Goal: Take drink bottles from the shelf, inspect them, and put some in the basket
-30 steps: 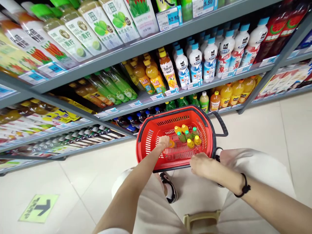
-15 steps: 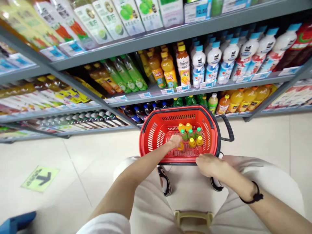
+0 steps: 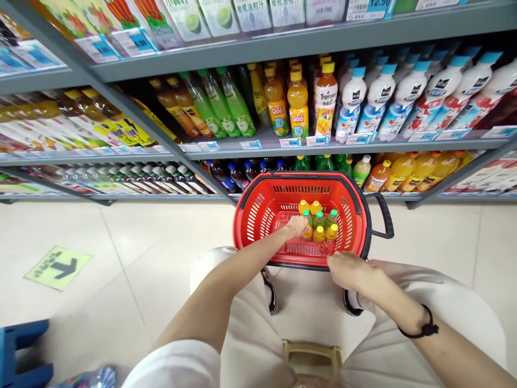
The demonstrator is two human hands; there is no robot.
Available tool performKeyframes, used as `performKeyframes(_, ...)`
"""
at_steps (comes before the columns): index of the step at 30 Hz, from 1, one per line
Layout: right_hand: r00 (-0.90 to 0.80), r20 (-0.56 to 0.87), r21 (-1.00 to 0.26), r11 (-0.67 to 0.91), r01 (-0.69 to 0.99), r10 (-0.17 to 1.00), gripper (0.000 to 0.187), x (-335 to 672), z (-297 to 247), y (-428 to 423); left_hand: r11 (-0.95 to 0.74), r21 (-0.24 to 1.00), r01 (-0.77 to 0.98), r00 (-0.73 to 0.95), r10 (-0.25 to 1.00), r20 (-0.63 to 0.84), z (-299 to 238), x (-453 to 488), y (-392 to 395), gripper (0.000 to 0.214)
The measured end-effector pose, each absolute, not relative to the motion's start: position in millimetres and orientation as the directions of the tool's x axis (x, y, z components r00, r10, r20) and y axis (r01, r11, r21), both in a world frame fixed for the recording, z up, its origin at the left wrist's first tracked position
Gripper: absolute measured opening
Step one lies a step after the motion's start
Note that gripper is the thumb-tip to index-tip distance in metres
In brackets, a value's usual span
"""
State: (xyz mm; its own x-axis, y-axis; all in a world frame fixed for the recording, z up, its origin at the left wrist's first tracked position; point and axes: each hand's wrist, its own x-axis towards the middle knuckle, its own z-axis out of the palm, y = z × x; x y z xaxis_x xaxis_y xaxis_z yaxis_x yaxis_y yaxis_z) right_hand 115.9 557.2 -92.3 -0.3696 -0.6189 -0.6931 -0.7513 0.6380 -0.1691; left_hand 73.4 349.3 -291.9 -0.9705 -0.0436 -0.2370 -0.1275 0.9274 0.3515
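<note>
Inside a red shopping basket (image 3: 278,261), my left hand (image 3: 297,226) is closed around the upper part of a small orange juice bottle (image 3: 308,234), partly hidden by my fingers. Right beside it stand two yellow-capped bottles (image 3: 325,233) in a front row. Behind them is a row of green-capped bottles (image 3: 319,219), and two more yellow-capped bottles (image 3: 309,207) are at the back. All stand upright in the basket's right half. My right hand (image 3: 348,270) grips the near rim of the basket at its right corner, fingers curled over the edge.
Ahead rises a drinks shelf (image 3: 258,54) with juice bottles (image 3: 297,102), milk-drink bottles (image 3: 371,102) and cartons. The basket's black handle (image 3: 383,215) sticks out right. A beige stool (image 3: 313,353) is between my legs, a blue stool (image 3: 24,345) at lower left.
My left hand has shifted the orange juice bottle right, closer to the two front yellow-capped bottles. My right hand stays on the rim. The view has tilted slightly down.
</note>
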Motion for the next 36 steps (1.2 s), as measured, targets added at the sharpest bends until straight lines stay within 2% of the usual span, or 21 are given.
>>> performKeyframes(4,-0.355,-0.709,-0.162,0.631,-0.759,-0.61,0.038,115.8,-96.7,550.2,0.953,0.302,-0.002,-0.948,0.095,-0.303,-274.4,60.3,348.4,0.023)
performKeyframes(8,-0.336,-0.701,-0.181,0.613,-0.769,-0.629,0.038,116.7,-97.8,548.4,0.957,0.284,0.059,-0.988,0.097,-0.12,-224.3,35.4,336.6,0.02)
performKeyframes(13,-0.342,-0.672,-0.191,0.6,-0.777,-0.657,0.04,116.5,-98.0,544.8,0.962,0.271,0.02,-0.978,-0.037,0.204,-144.2,6.6,302.4,0.019)
performKeyframes(18,-0.324,-0.67,-0.203,0.585,-0.785,-0.668,0.04,117.6,-100.0,538.1,0.956,0.292,-0.02,-0.87,-0.16,0.465,-82.9,-23.0,268.3,0.016)
performKeyframes(21,-0.331,-0.669,-0.206,0.594,-0.778,-0.665,0.039,117.2,-102.4,534.5,0.931,0.364,-0.041,-0.737,-0.274,0.618,-55.7,-52.6,260.1,0.029)
performKeyframes(23,-0.335,-0.671,-0.205,0.6,-0.773,-0.662,0.04,115.6,-104.3,532.5,0.9,0.435,-0.008,-0.647,-0.337,0.684,-41.1,-75.7,259.0,0.047)
performKeyframes(26,-0.335,-0.681,-0.199,0.605,-0.771,-0.651,0.04,112.4,-107.5,530.2,0.85,0.527,0.004,-0.678,-0.385,0.626,-24.7,-109.2,259.8,0.07)
performKeyframes(29,-0.334,-0.683,-0.2,0.607,-0.769,-0.649,0.039,110.9,-111.3,527.8,0.788,0.607,-0.107,-0.76,-0.459,0.461,-17.5,-133.4,262.6,0.067)
performKeyframes(31,-0.335,-0.674,-0.21,0.605,-0.768,-0.659,0.038,111.3,-113.3,525.8,0.765,0.625,-0.154,-0.761,-0.495,0.419,-19.3,-140.6,267.2,0.061)
performKeyframes(33,-0.342,-0.663,-0.218,0.609,-0.763,-0.666,0.036,111.9,-113.2,524.0,0.768,0.623,-0.146,-0.738,-0.504,0.448,-26.0,-138.7,274.4,0.059)
performKeyframes(36,-0.373,-0.634,-0.232,0.627,-0.744,-0.677,0.029,108.9,-105.4,523.6,0.767,0.641,-0.034,-0.624,-0.517,0.586,-39.0,-116.9,286.0,0.062)
